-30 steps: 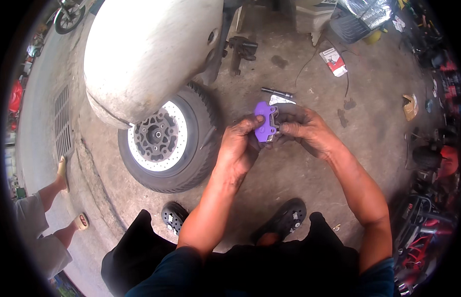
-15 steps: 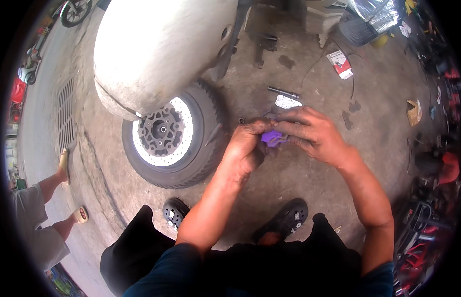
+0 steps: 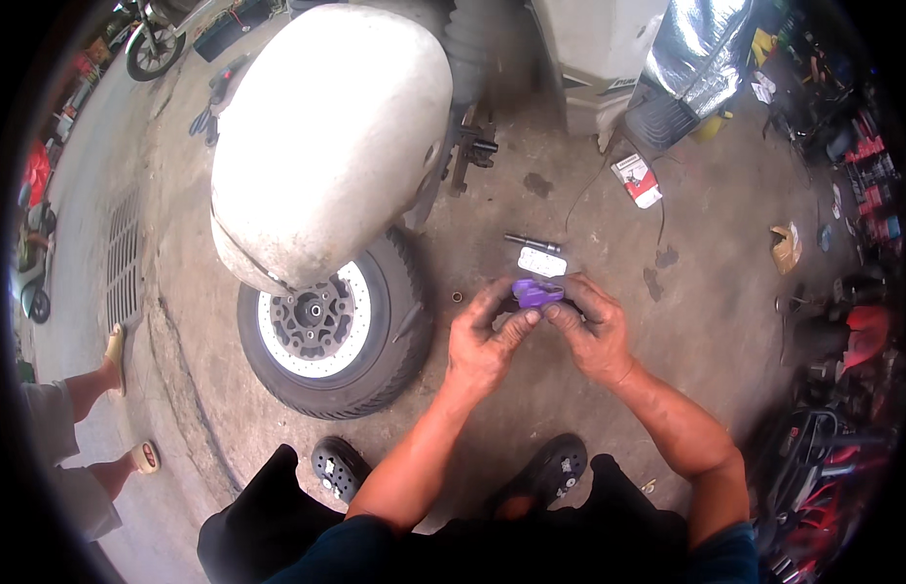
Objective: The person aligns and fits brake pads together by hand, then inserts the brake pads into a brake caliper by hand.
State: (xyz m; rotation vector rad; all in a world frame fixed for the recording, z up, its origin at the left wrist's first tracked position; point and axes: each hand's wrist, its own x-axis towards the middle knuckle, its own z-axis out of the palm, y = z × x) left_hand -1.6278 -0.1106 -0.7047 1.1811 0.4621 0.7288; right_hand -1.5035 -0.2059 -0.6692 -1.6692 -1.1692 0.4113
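The concrete floor (image 3: 706, 331) takes up most of the view; clock directions here run from the purple part (image 3: 537, 292) at its centre. Its widest room for moving spreads toward 3 o'clock, over dark patches, up to a row of red and black clutter (image 3: 842, 419) along the rim. The white mudguard (image 3: 331, 146) bulges in at 10 o'clock, its lower edge overhanging the wheel (image 3: 336, 341); whether they touch, I cannot tell. The wheel lies disc-side up at 9 o'clock, its tyre (image 3: 399, 336) making a thick, rounded edge near the left hand, so sideways room is tighter there. Dark clogs sit toward the wearer, the left one (image 3: 338, 469) between 7 and 8 o'clock, the right one (image 3: 558, 465) near 6.

The left hand (image 3: 480, 348) and right hand (image 3: 601, 343) come together on the purple part, gripping it from opposite ends, thumbs almost meeting on the near side. The red and white box (image 3: 636, 182) lies between 1 and 2 o'clock, well apart.

The purple part is held above the floor, partly hidden by fingers and slightly blurred. It looks stiff and hard, probably dense for its size, and unlikely to bend; grimy fingertips could make its painted faces slippery. Its two ends seem the surest hold.

At 12 o'clock lie the white card (image 3: 542, 261), then a dark rod (image 3: 533, 242). Smallest, a small ring (image 3: 458, 297) rests at 9 o'clock, between tyre and left hand.
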